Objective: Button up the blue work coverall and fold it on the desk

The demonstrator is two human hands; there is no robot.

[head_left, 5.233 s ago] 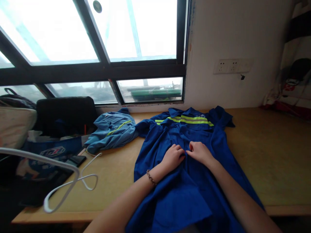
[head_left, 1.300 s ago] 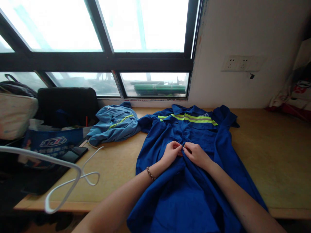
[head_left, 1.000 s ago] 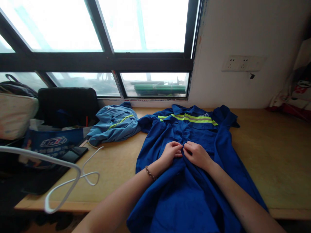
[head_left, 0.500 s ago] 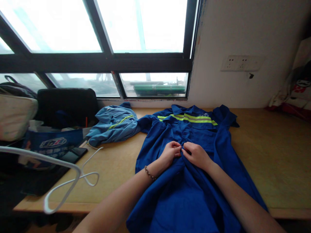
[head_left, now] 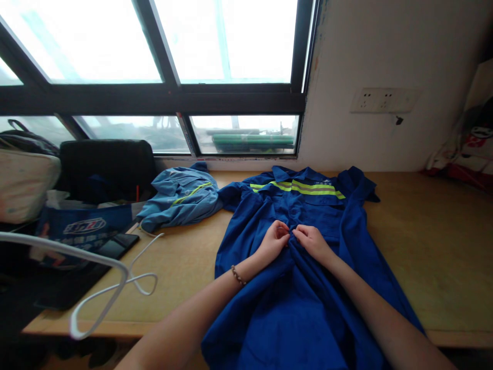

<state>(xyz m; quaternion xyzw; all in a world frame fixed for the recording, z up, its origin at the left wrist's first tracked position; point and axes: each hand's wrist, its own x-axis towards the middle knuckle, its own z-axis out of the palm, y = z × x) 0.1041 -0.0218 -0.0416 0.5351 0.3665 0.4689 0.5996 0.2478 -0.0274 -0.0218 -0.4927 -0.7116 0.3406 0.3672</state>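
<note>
A wooden counter (head_left: 442, 246) runs under a dark-framed window (head_left: 231, 41), with a white wall and a wall socket (head_left: 381, 100) to the right of the glass. A blue work shirt (head_left: 308, 318) lies spread front-up on the counter. Its collar points toward the window, a yellow stripe (head_left: 296, 188) crosses its chest, and its lower part hangs over the near edge.

The left hand (head_left: 274, 241) and the right hand (head_left: 313, 242) meet on the middle of the shirt's front, just below the stripe. The left fingers (head_left: 284, 231) are curled in and pinched on the left edge of the front opening. The right fingers (head_left: 299, 234) are pinched shut on the opposite edge, so the two sets of fingertips nearly touch. What sits between the fingertips is too small to tell. A beaded bracelet (head_left: 238, 275) sits on the left wrist, over the shirt's left side.

Left of the shirt, touching its sleeve, lies a crumpled pale blue shirt (head_left: 181, 198). Further left of the shirt are a white hanger (head_left: 111, 288), a dark phone (head_left: 115, 245) and a black bag (head_left: 103, 167).
</note>
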